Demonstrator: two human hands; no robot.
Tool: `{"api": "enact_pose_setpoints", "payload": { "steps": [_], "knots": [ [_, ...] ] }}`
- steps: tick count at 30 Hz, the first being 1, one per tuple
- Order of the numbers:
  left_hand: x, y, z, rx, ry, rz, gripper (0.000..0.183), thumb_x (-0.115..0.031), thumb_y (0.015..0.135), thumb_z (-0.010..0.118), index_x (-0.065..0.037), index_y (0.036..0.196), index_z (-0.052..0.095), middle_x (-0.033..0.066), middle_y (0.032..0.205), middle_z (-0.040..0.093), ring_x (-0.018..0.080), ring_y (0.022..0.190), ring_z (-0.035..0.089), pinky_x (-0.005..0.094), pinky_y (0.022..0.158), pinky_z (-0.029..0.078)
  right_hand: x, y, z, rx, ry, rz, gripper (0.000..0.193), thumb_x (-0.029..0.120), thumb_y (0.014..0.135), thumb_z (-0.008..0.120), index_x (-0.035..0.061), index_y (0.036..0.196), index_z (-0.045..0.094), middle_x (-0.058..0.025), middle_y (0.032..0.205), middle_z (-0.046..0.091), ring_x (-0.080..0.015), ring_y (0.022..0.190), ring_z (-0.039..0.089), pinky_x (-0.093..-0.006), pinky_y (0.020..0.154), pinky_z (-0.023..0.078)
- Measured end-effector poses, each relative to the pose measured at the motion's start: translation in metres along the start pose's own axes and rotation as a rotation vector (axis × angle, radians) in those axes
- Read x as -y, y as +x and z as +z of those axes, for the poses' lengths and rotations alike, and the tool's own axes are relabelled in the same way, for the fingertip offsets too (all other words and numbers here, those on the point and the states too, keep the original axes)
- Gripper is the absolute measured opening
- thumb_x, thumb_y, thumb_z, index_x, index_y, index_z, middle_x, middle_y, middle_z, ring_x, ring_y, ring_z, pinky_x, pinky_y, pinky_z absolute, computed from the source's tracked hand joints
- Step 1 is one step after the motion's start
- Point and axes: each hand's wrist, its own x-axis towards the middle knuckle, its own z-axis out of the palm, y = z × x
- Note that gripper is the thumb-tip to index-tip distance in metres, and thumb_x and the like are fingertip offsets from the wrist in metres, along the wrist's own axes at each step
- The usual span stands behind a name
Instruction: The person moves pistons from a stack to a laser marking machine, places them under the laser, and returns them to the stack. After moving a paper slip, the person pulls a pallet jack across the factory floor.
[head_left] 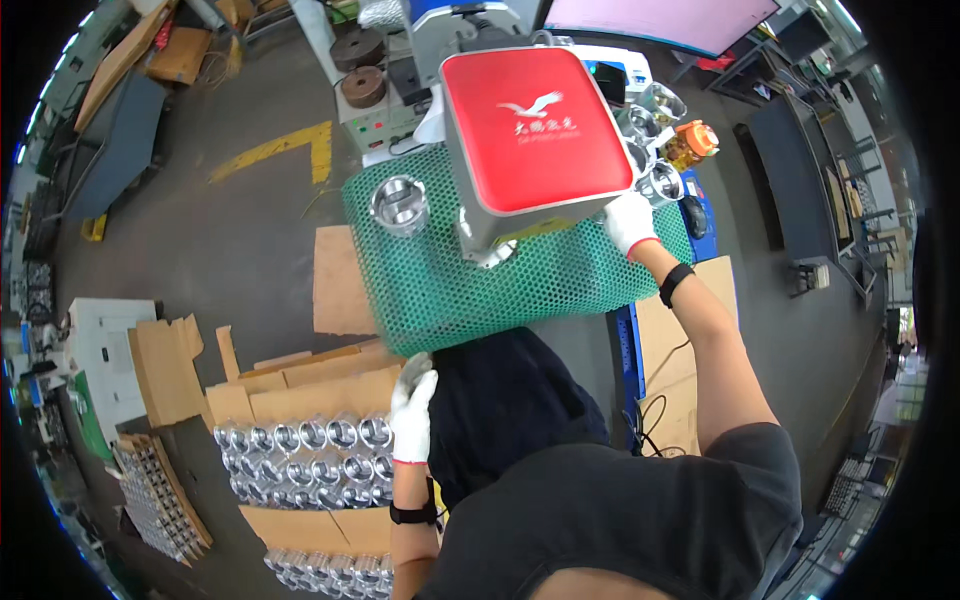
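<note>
Dark shirt (600, 520) is cropped, right hand (630, 224) (beside machine (540, 130)) partly hidden.

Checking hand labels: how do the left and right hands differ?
Place: the right hand is beside the red-topped machine; the left hand is by the cardboard, near the mat's edge.
Reach: the right hand is farther forward; the left hand is closer in.
Shared: both wear white gloves with red cuffs, with a black band on each wrist.

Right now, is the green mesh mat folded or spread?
Spread: the mat lies out wide, with a metal cylinder resting on it.
</note>
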Motion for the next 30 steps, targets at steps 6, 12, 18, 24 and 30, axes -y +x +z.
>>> {"api": "enact_pose_setpoints", "payload": {
  "steps": [6, 12, 18, 24, 30],
  "knots": [
    [0.027, -0.055, -0.055, -0.196, -0.197, 0.019, 0.041, -0.007, 0.094, 0.061, 0.001, 0.133, 0.054, 0.0103, 0.123, 0.062, 0.0189, 0.113, 0.059, 0.0317, 0.097, 0.048, 0.053, -0.095, -0.014, -0.014, 0.321, 0.05, 0.028, 0.03, 0.078, 0.067, 0.0075, 0.093, 0.069, -0.0175, 0.11, 0.063, -0.0354, 0.093, 0.065, -0.0432, 0.079, 0.054],
    [0.066, -0.068, -0.061, -0.069, -0.45, -0.151, 0.052, -0.038, 0.1, 0.052, 0.0, 0.135, 0.051, 0.0179, 0.126, 0.059, 0.0274, 0.114, 0.059, 0.0402, 0.093, 0.051, 0.166, -0.175, -0.072, 0.436, 0.876, -0.314, 0.032, 0.028, 0.075, 0.069, 0.0076, 0.1, 0.072, -0.0137, 0.083, 0.07, -0.0289, 0.075, 0.067, -0.0375, 0.072, 0.053],
    [0.002, -0.077, -0.042, 0.191, -1.043, -0.223, 0.052, -0.04, 0.101, 0.048, 0.005, 0.126, 0.054, 0.0166, 0.119, 0.061, 0.0279, 0.104, 0.062, 0.0385, 0.085, 0.055, 0.241, -0.175, -0.161, 1.239, 2.063, -0.19, 0.04, 0.011, 0.079, 0.069, -0.0072, 0.115, 0.063, -0.006, 0.091, 0.071, -0.0064, 0.07, 0.064, -0.0198, 0.059, 0.052],
    [-0.049, -0.101, -0.03, 0.108, -1.095, 0.167, 0.047, -0.032, 0.097, 0.06, -0.002, 0.131, 0.052, 0.0154, 0.127, 0.061, 0.0311, 0.116, 0.061, 0.0489, 0.1, 0.051, 0.238, -0.14, -0.125, 1.036, 1.616, -0.452, 0.045, 0.029, 0.092, 0.06, -0.0012, 0.124, 0.062, -0.0053, 0.09, 0.069, -0.0094, 0.076, 0.064, -0.0238, 0.065, 0.052],
    [-0.097, -0.072, 0.054, 0.222, 0.744, 0.495, 0.034, -0.024, 0.083, 0.071, -0.001, 0.108, 0.066, 0.0106, 0.102, 0.069, 0.0249, 0.091, 0.068, 0.0364, 0.082, 0.054, 0.166, -0.137, -0.075, 1.553, 2.331, -0.117, 0.082, 0.064, 0.092, 0.047, 0.0, 0.143, 0.038, -0.017, 0.127, 0.059, -0.0323, 0.1, 0.064, -0.0457, 0.078, 0.057]
  ]
}}
